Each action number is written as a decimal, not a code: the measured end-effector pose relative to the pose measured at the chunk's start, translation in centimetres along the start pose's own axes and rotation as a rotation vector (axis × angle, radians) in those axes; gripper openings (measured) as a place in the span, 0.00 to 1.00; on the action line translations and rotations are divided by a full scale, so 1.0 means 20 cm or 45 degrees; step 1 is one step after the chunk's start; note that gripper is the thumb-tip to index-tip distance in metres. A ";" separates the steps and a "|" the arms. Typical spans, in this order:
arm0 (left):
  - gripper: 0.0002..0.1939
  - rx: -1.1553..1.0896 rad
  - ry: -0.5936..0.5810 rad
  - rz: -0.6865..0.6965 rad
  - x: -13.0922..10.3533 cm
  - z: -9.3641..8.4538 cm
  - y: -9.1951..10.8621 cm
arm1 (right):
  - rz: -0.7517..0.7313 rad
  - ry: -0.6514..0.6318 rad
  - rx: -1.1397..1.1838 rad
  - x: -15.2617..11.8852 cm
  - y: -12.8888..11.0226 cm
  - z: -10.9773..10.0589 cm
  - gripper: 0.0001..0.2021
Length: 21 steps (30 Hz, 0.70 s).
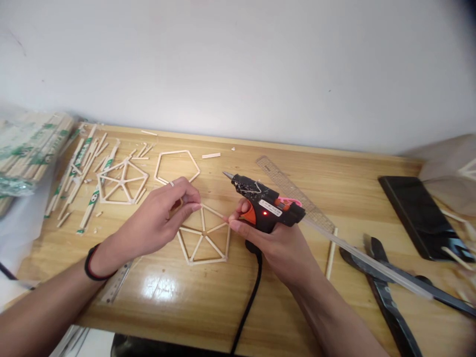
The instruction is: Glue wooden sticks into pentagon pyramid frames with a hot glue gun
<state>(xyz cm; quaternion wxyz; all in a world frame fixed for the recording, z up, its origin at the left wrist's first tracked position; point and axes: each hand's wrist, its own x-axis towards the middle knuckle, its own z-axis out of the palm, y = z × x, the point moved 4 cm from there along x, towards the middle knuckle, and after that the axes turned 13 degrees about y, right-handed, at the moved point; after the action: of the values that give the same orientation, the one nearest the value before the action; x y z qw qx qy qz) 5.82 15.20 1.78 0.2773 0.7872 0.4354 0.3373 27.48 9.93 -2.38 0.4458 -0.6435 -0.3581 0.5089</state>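
Observation:
A pentagon frame of wooden sticks with inner spokes [208, 261] lies flat on the wooden table [167, 307]. My left hand [163, 213], a dark band on its wrist, pinches the frame's upper left corner. In my right hand [275, 243] is a black glue gun [260, 198] with an orange trigger and a lit red light, its nozzle pointing up and left. Thumb and finger of that same hand also touch the frame's right corner. Behind my left hand lies a plain pentagon frame [173, 152]; further left is another spoked one [117, 203].
Loose sticks [87, 168] and a plastic bag of wrapped chopsticks [33, 144] cover the left. A clear ruler [293, 191], black-handled cutters [386, 292] and a dark phone [420, 213] lie right. A metal ruler [117, 282] is under my left forearm; the gun's cord [249, 302] runs frontward.

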 end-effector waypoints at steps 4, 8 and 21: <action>0.05 -0.072 0.130 -0.119 0.00 -0.02 -0.03 | 0.024 0.003 -0.030 0.00 0.01 -0.01 0.19; 0.05 -0.240 0.287 -0.231 0.01 -0.06 -0.05 | -0.045 0.045 -0.085 0.00 0.00 -0.02 0.16; 0.08 -0.325 0.357 -0.302 0.02 -0.07 -0.07 | -0.115 0.115 -0.092 0.01 0.00 -0.03 0.15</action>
<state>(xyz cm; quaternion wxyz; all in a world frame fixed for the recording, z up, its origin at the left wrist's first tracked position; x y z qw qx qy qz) 4.12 16.39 1.72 0.3494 0.6344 0.5131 0.4607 28.14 10.00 -2.48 0.4605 -0.6646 -0.3844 0.4454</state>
